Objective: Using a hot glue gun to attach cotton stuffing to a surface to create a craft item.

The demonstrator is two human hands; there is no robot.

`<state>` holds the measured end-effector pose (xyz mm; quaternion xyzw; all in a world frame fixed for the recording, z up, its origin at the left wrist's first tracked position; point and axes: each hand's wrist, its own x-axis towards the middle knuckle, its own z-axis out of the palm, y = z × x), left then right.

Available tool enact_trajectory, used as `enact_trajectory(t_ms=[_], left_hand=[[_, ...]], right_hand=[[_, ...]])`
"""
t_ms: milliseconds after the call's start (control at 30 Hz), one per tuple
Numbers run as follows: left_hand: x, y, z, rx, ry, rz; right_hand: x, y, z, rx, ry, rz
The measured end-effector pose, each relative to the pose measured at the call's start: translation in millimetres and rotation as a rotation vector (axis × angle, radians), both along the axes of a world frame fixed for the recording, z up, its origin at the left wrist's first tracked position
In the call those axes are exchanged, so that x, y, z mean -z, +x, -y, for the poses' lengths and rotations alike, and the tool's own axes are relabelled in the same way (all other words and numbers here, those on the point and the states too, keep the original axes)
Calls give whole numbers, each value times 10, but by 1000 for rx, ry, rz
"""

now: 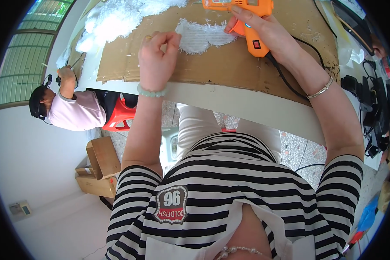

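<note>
My right hand is wrapped round the handle of an orange glue gun, with its nozzle end toward the left at the top of the view. A black cord runs from the handle's base. Below and left of the gun, a white fringed fabric piece lies flat on brown cardboard. At the left edge of that piece, my left hand is closed in a pinch. What its fingertips hold, if anything, is hidden.
A heap of white fluffy material sits at the far left of the table. Black cables and adapters lie at the right. Another person sits on a red stool at the left. Cardboard boxes stand on the floor.
</note>
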<state>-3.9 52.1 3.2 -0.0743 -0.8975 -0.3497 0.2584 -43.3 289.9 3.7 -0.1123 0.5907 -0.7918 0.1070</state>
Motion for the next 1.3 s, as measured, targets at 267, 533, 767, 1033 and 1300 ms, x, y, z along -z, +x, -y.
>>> enact_trajectory(t_ms=[267,533,767,1033,1300], left_hand=[[26,85,-115,279,-534,-244],[131,-114,-8,195,-399,-101],[123,-137,4,5,162,-31],[97,-209,-113,180,-361,-186],[83,-448,-32,162,-509,-263]], right_hand=[[44,-50,5,-35,-75,-144],[-53,-22,-24,-153,77,-95],[-18,-50,-36,-164,110,-131],[31,-83,-38,-166,54,-151],[-75,-43,-9,-170,65,-99]])
